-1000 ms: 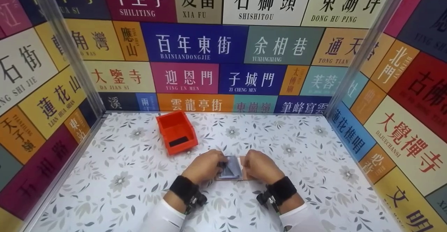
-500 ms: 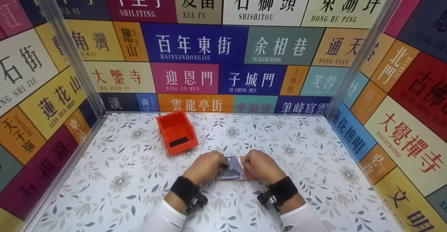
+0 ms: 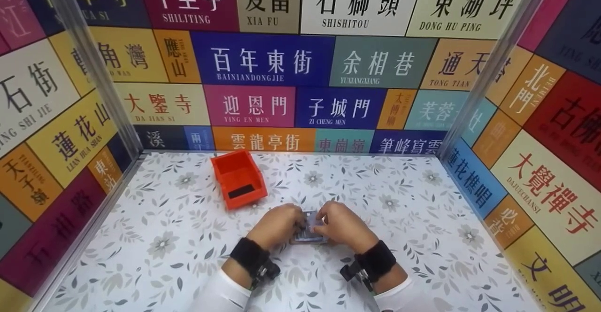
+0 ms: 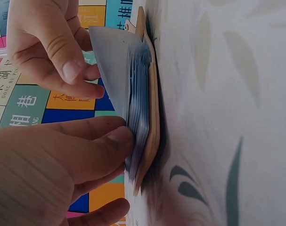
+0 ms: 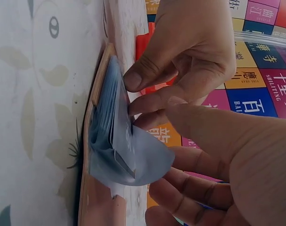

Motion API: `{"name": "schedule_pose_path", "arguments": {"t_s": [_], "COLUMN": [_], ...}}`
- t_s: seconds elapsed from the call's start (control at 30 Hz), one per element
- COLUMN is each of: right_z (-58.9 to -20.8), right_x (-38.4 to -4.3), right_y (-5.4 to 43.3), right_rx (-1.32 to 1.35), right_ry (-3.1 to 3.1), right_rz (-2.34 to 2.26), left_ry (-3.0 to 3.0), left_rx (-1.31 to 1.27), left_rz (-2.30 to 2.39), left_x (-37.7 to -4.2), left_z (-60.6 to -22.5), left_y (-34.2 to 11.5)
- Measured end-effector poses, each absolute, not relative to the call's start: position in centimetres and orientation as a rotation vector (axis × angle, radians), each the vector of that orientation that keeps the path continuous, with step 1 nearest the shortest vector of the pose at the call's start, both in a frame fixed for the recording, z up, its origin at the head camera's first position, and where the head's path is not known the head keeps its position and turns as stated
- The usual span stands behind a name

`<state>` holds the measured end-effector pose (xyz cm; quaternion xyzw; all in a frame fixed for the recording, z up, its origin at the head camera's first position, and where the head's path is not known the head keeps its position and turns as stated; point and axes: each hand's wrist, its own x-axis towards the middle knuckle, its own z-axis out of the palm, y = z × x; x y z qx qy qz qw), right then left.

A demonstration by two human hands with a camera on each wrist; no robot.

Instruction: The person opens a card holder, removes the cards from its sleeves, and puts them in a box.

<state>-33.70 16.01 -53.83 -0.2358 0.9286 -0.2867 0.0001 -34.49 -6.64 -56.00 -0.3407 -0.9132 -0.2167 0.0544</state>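
An open card holder (image 3: 307, 241) with a brown cover lies on the table between my hands. Its stack of clear plastic sleeves (image 4: 138, 103) shows edge-on in the left wrist view. With thumb and fingertips, my left hand (image 3: 280, 226) pinches the sleeves at their left side. One translucent leaf (image 5: 151, 157) stands raised and curved. My right hand (image 3: 346, 226) is at that leaf, some fingers behind it and the thumb (image 5: 178, 104) apart from it. A printed card (image 5: 124, 134) appears among the sleeves. In the head view my hands cover much of the holder.
An orange-red bin (image 3: 238, 179) with a black label stands behind my left hand. The table (image 3: 394, 180) has a leaf-patterned white cover. Colourful sign-printed walls (image 3: 263, 58) enclose its back and sides.
My right hand has moved left from the holder's right cover to the sleeves, its thumb and fingers now spread apart. My left hand stays at the left side.
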Motion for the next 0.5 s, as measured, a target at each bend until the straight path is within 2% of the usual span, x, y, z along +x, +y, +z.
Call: {"name": "schedule_pose_path", "arguments": {"t_s": [0.5], "right_z": [-54.26], "right_x": [-33.73], "right_y": [15.46], "right_rx": [-0.755], "right_ry": [2.979], "right_rz": [-0.777], "left_ry": [-2.723], "left_rx": [-1.075], "left_rz": [-0.587], "left_x": [-34.33], "left_z": [-56.01], "left_y": [-6.44]}}
